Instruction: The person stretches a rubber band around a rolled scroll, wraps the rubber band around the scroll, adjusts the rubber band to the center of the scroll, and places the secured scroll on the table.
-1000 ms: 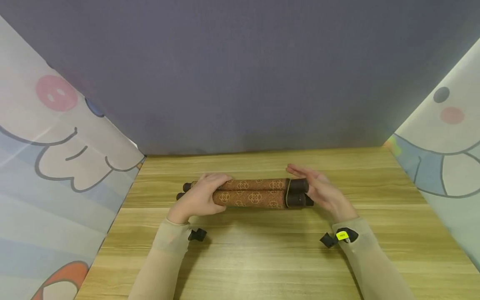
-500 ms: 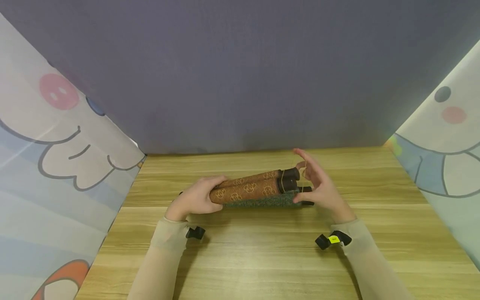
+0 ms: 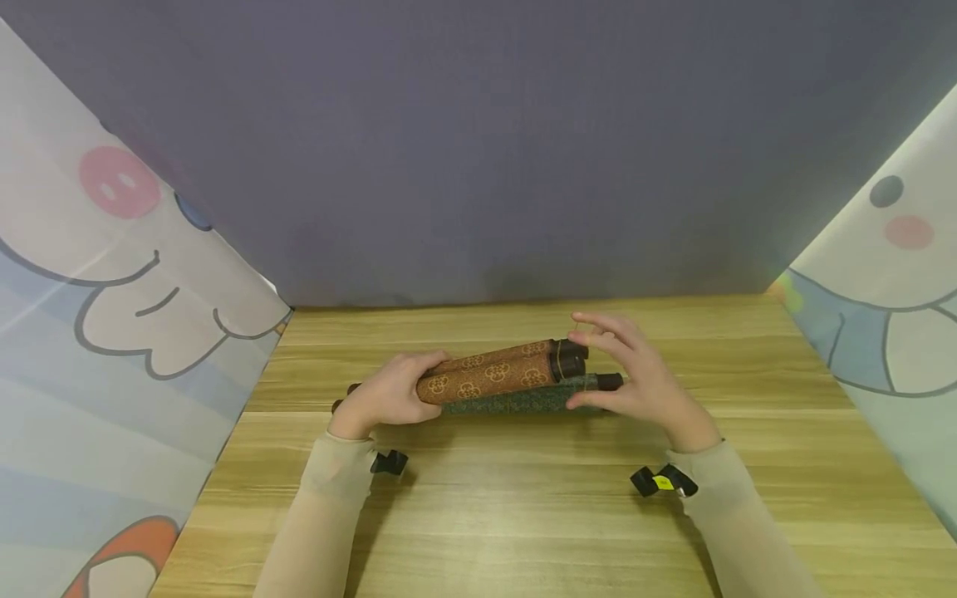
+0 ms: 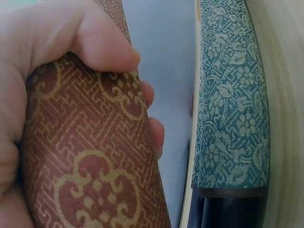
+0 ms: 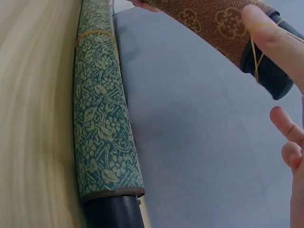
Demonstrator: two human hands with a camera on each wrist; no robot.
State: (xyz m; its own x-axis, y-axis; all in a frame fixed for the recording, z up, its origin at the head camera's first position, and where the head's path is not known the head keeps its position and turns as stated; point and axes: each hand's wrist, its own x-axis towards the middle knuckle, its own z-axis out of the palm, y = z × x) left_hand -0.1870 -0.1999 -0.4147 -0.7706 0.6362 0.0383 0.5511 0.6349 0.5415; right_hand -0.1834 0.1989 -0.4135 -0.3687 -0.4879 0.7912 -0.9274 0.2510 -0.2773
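Note:
My left hand [image 3: 392, 390] grips two brown rolled scrolls [image 3: 493, 374] side by side, with gold flower patterns and black end knobs. Their right end tilts up over a green patterned scroll [image 3: 516, 402], which lies along the table. In the right wrist view a thin yellow rubber band [image 5: 255, 59] loops round the black knobs and stretches over a finger of my right hand [image 3: 646, 386]. That hand's thumb stays apart, in front of the green scroll. Another yellow band [image 5: 97, 32] circles the green scroll. My left palm and fingers hide the brown scrolls' left part.
The wood-grain table [image 3: 493, 515] spreads in front of and beside the scrolls. A grey panel [image 3: 478, 149] rises at its back edge. Cartoon-printed sheets stand on the left [image 3: 45, 349] and the right [image 3: 920, 349].
The brown scrolls' right end has risen off the green scroll, uncovering it. My right hand, first open beside the knobs, has hooked the rubber band and lately shifted slightly left.

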